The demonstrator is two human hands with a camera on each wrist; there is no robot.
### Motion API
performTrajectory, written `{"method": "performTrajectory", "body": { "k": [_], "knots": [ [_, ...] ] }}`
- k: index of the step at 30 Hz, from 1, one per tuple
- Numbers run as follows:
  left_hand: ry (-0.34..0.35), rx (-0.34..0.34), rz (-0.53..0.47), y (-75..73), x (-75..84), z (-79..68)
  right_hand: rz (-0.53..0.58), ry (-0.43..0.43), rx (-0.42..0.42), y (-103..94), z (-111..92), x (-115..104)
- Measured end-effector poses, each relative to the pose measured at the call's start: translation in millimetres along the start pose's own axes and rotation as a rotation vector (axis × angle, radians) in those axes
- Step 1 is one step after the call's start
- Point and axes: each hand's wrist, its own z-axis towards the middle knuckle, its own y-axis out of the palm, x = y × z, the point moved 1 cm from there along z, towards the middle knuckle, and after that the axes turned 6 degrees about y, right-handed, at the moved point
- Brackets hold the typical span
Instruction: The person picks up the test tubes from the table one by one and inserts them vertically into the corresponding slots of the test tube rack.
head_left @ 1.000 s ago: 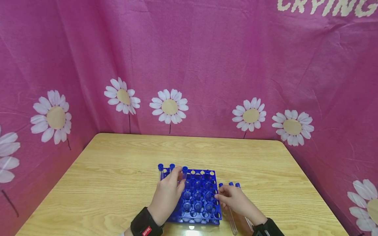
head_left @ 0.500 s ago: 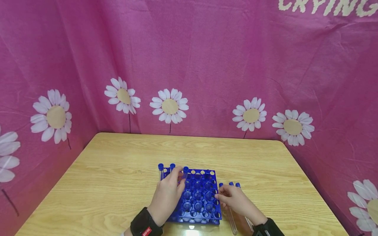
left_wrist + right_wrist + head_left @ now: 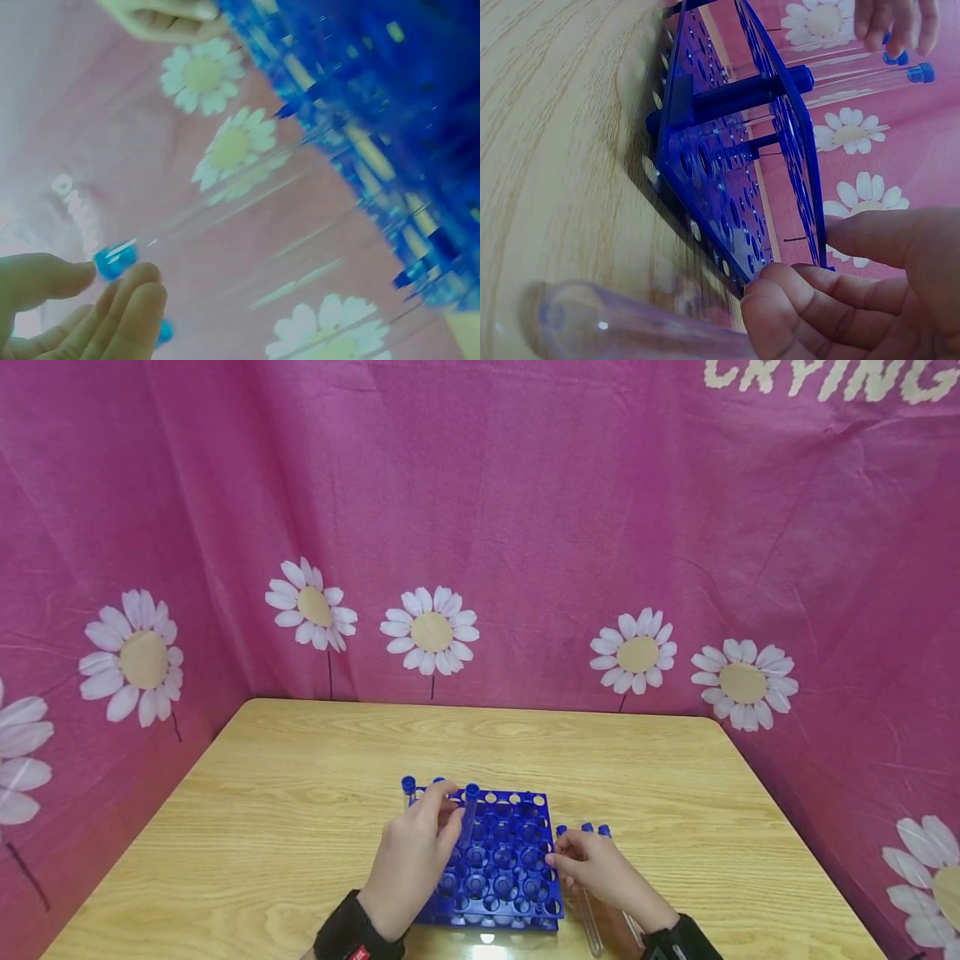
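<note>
A blue test tube rack with rows of round holes stands on the table. Three clear test tubes with blue caps rise from its far left part, one of them a test tube just right of my left fingers. My left hand is over the rack's left side, thumb and fingers spread apart around a blue cap in the left wrist view, with nothing pinched. At the rack's right edge, my right hand pinches the upper plate between thumb and fingers.
Several capped test tubes lie on the wooden table right of the rack, partly under my right hand. A pink curtain with printed daisies surrounds the table's back and sides.
My left hand has loosened from the tube and drawn slightly left and toward me. The tubes in the rack stay put, and my right hand has not moved.
</note>
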Motion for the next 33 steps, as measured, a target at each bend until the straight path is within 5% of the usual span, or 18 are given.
{"method": "performTrajectory", "body": {
  "k": [8,14,22,33],
  "knots": [
    [0.040,0.164,-0.028,-34.0,-9.7,24.6,-0.018,0.006,-0.003,0.2,1.4,1.3],
    [-0.120,0.186,-0.113,-50.4,-32.8,40.7,-0.016,0.010,0.003,0.3,1.6,0.7],
    [-0.404,0.065,-0.298,-38.8,-74.0,39.0,-0.013,0.010,0.000,-0.7,-0.2,-0.4],
    [-0.788,-0.306,-0.536,4.3,-125.7,17.4,-0.008,0.018,-0.005,-0.1,0.7,-0.5]
  ]
}}
